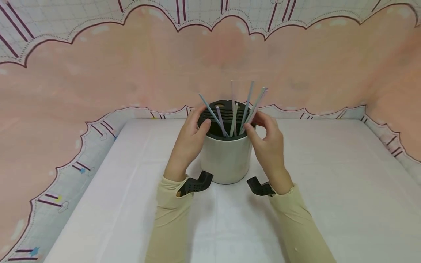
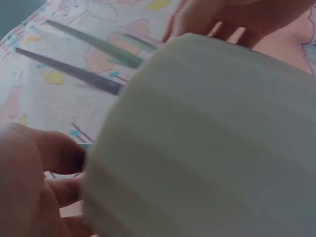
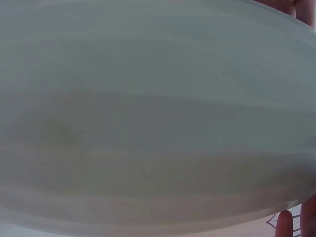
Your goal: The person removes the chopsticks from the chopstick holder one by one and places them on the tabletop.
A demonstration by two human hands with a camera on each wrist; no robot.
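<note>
A white round utensil holder (image 1: 226,160) stands upright, with a black rim and a black slotted insert (image 1: 223,105) at its back. Several thin pastel drinking straws, among them a light blue straw (image 1: 208,109), lean out of its mouth. My left hand (image 1: 187,140) grips the rim from the left, thumb at the front. From the right, my right hand (image 1: 270,144) holds the opposite side of the rim, its thumb close to the straws. The holder's wall (image 3: 148,123) fills most of the right wrist view. In the left wrist view, a purple straw (image 2: 69,72) sticks out past the rim.
Beneath the holder spreads a white-covered table (image 1: 329,190). A patterned peach and white cloth (image 1: 210,65) hangs behind it and runs along its left and right edges. Black wrist mounts (image 1: 196,183) sit near the holder's base.
</note>
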